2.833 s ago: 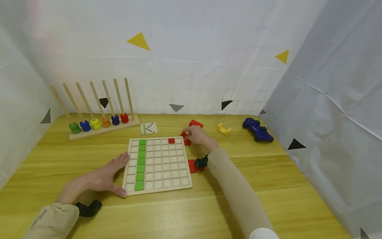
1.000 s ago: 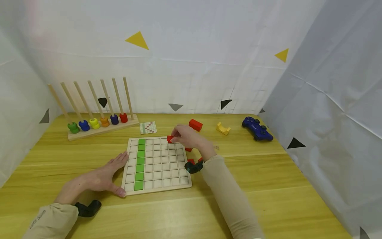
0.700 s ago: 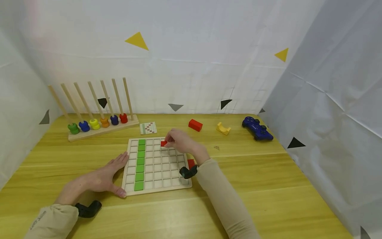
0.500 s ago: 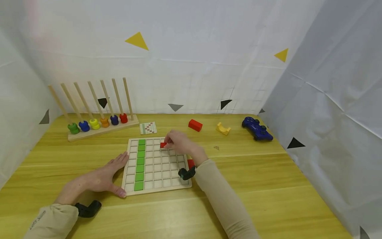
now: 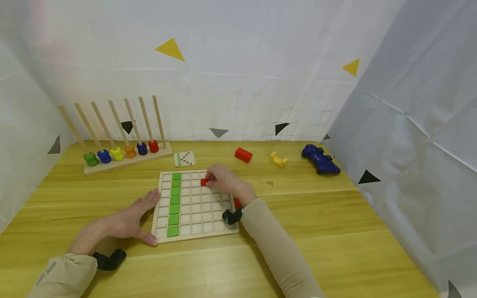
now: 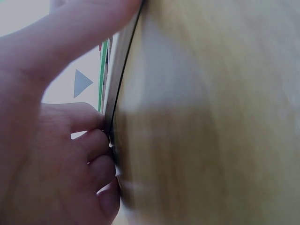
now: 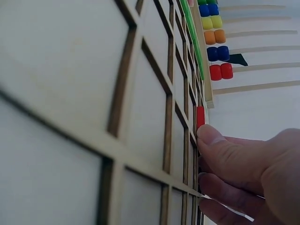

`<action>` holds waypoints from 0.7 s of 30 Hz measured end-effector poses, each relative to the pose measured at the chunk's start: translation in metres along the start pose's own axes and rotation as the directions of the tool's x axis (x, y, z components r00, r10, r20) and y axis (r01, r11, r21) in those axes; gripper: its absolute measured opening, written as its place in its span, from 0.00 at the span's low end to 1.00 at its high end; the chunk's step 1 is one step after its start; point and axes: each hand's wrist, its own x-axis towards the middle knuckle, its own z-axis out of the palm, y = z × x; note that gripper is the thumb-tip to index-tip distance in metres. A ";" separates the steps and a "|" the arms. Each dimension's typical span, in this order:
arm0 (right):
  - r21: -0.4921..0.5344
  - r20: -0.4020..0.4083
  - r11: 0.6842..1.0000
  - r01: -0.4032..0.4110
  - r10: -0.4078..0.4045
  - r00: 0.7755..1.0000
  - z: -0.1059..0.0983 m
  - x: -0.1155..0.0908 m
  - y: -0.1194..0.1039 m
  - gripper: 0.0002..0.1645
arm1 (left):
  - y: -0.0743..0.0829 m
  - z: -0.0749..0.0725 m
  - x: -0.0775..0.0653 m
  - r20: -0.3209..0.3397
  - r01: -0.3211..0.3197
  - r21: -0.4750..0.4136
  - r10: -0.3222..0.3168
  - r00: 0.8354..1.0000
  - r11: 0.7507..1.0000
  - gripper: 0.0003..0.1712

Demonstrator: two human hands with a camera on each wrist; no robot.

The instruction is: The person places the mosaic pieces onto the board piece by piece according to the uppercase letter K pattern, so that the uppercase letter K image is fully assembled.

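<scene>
A wooden grid board (image 5: 196, 208) lies mid-table, with a column of green tiles (image 5: 174, 209) in its second column from the left. My left hand (image 5: 128, 221) rests at the board's left edge, fingers and thumb spread, touching the side. Over the upper right of the board, my right hand (image 5: 225, 181) pinches a red tile (image 5: 203, 182) at a second-row cell. In the right wrist view, thumb and fingers meet at this red tile (image 7: 200, 116). Another red tile (image 5: 237, 203) lies beside the board's right edge, partly covered by the right wrist.
A peg stand (image 5: 130, 161) with coloured beads stands at the back left, beside a small pattern card (image 5: 184, 158). Further right are a red block (image 5: 244, 155), a yellow curved piece (image 5: 278, 159) and a blue game controller (image 5: 320, 159).
My right hand has moved left from the red tiles beside the board, carried a red tile over the grid and brought it down at the second row. The left hand stays put.
</scene>
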 end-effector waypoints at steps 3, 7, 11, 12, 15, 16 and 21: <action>0.003 -0.005 1.000 0.007 -0.007 1.000 0.000 0.000 0.000 0.07 | 0.000 0.000 0.000 0.003 0.007 0.003 -0.007 1.000 1.000 0.78; 0.017 -0.017 1.000 0.012 -0.012 1.000 0.001 0.000 0.001 0.06 | 0.000 0.000 0.000 0.007 0.012 0.001 -0.012 1.000 1.000 0.77; 0.028 -0.026 1.000 0.007 -0.006 1.000 0.001 0.000 0.001 0.05 | -0.001 0.000 0.001 0.008 0.012 0.002 -0.012 1.000 1.000 0.77; 0.028 -0.029 1.000 0.005 -0.004 1.000 0.001 0.000 0.001 0.05 | -0.001 0.001 0.001 0.008 0.011 0.002 -0.011 1.000 1.000 0.77; 0.042 -0.032 0.999 0.000 0.002 0.999 0.000 0.000 0.001 0.06 | -0.001 0.001 0.001 0.007 0.010 -0.001 -0.010 1.000 1.000 0.77; 0.047 -0.034 0.999 0.000 0.002 0.999 0.000 -0.001 0.001 0.07 | -0.001 0.000 0.001 0.007 0.010 -0.002 -0.010 1.000 1.000 0.77; 0.083 -0.032 0.996 -0.009 0.012 0.999 0.001 -0.001 0.002 0.08 | 0.000 0.000 0.000 0.006 0.010 -0.005 -0.010 1.000 1.000 0.78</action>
